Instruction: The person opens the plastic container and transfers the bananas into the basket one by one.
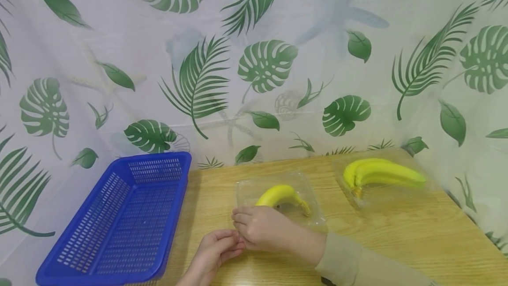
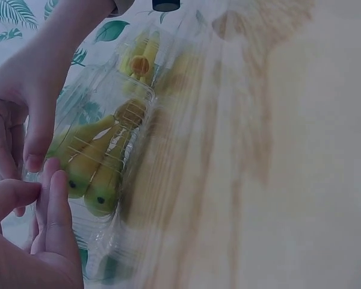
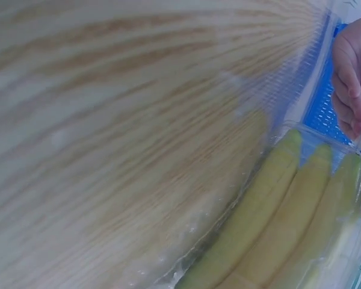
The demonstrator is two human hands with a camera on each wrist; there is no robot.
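A clear plastic container [image 1: 311,195] with bananas [image 1: 279,193] in it lies on the wooden table, in front of me. At its near left corner my two hands meet. My left hand [image 1: 216,248] pinches the container's edge between thumb and fingers; the right wrist view shows this left hand [image 3: 351,81] at a clear plastic corner. From the right, my right hand [image 1: 270,228] reaches across the near side, its bent fingertips gripping the same edge just above the left fingers. Through the plastic, several bananas [image 2: 93,162] show side by side in the left wrist view.
On the left stands a blue plastic basket [image 1: 135,224] with slotted walls and nothing in it. A second clear container with bananas [image 1: 385,173] lies at the back right of the table [image 1: 428,237]. A leaf-patterned white cloth [image 1: 278,144] hangs behind the table.
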